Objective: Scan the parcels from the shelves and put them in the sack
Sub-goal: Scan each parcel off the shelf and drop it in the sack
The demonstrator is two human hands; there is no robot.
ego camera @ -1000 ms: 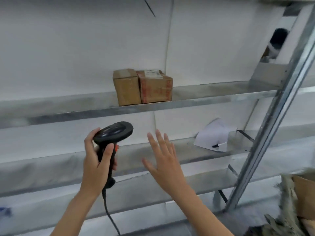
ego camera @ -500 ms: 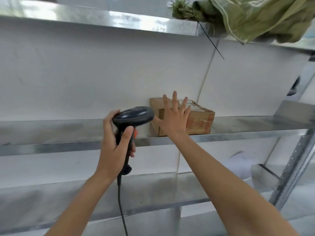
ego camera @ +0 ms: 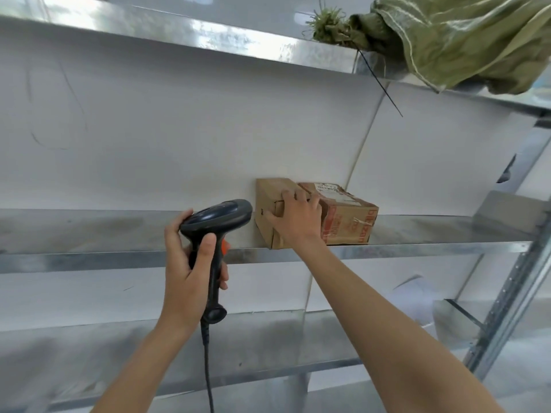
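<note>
Two cardboard parcels stand side by side on the middle metal shelf (ego camera: 417, 248). The plain brown parcel (ego camera: 269, 198) is on the left; the parcel with red print and a white label (ego camera: 348, 217) touches its right side. My right hand (ego camera: 295, 217) lies over the plain parcel's front top corner, fingers curled onto its top and thumb against its front. My left hand (ego camera: 190, 269) grips the black corded barcode scanner (ego camera: 217, 222) by its handle, its head level with the shelf, just left of the parcels.
A green woven sack (ego camera: 465, 40) lies bunched on the top shelf (ego camera: 179, 28) at upper right. A perforated steel upright (ego camera: 512, 293) runs down the right side. Lower shelves (ego camera: 149, 347) lie beneath my arms. A white panel backs the shelving.
My right hand went from open below the shelf up to the parcels and has closed its fingers on the plain brown one. The view tilted upward; the scanner rose along with it.
</note>
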